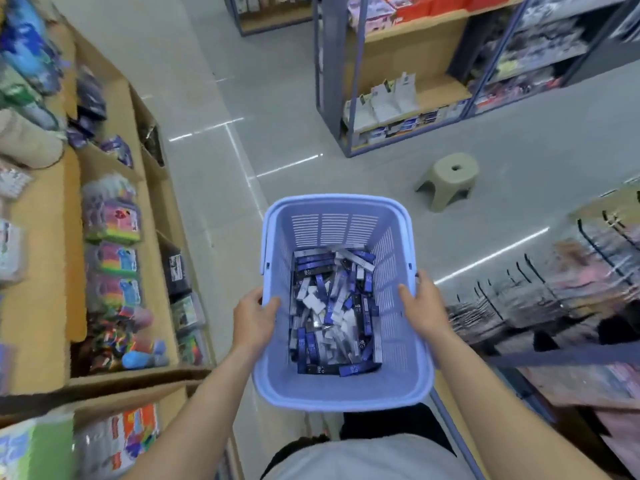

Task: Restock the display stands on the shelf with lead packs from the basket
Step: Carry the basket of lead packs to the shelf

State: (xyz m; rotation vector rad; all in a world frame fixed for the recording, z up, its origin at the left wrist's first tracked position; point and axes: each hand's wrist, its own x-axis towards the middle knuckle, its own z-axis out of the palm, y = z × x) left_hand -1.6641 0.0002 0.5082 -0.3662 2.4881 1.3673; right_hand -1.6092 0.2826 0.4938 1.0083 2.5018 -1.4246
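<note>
The left grip (pixel 254 315) was closed round the left rim of the lilac basket (pixel 341 398), with its thumb hooked over the inside of the wall. The right grip (pixel 420 306) clasped the opposite rim the same way. Between the two grips, down on the basket's bottom, lay the lead packs (pixel 332 313), a loose heap of dark blue and white sleeves. Beyond the grips, a pale green stool (pixel 448 178) stood on the tiled floor (pixel 207 109). Outside the left grip ran a cardboard-lined shelf (pixel 152 271) of colourful packets. Outside the right grip hung blurred goods (pixel 554 289) on hooks.
</note>
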